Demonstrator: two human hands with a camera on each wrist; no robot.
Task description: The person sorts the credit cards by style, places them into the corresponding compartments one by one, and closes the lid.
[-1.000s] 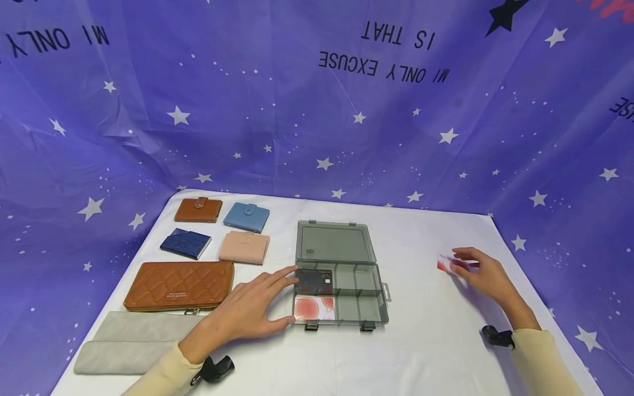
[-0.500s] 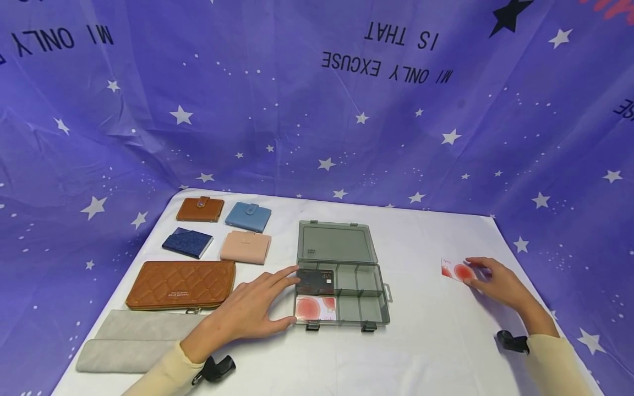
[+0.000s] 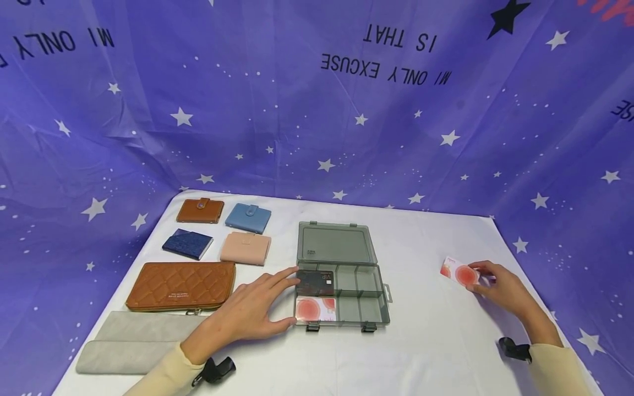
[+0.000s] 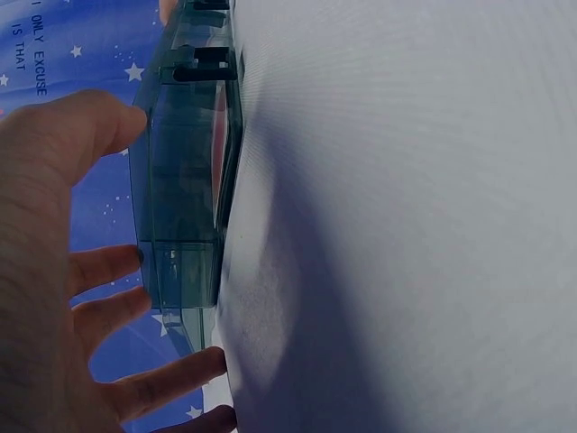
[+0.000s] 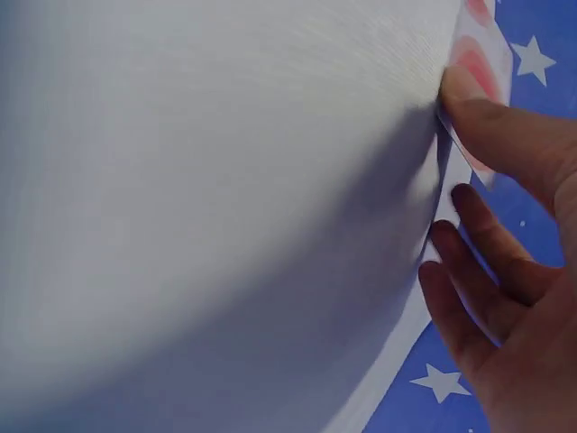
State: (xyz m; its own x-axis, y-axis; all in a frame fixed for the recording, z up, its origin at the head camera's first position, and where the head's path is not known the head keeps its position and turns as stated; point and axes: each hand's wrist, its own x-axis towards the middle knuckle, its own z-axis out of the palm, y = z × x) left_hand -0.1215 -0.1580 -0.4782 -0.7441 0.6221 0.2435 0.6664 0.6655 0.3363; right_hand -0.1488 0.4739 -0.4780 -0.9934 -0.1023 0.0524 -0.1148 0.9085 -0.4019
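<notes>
My right hand (image 3: 503, 290) pinches a white card with red circles (image 3: 459, 272) by its right end, over the right part of the table. In the right wrist view the thumb (image 5: 505, 135) lies across the card's face, and the other fingers are loosely bent below. A grey-green clear plastic box (image 3: 361, 306) lies with its lid (image 3: 335, 243) laid back. Its left compartments hold a black VIP card (image 3: 315, 283) and another red-circle card (image 3: 315, 309). My left hand (image 3: 250, 308) is spread, its fingertips and thumb tip at the box's left wall.
Left of the box lie small wallets in brown (image 3: 200, 210), blue (image 3: 249, 218) and pink (image 3: 245, 248), and a dark blue card holder (image 3: 187, 243). Nearer are a quilted brown wallet (image 3: 180, 285) and a grey folded wallet (image 3: 129, 355), partly under the left forearm.
My right hand first drew back to the right and nearer with the card, which then tilted, showing more of its printed face. My left hand stays at the box.
</notes>
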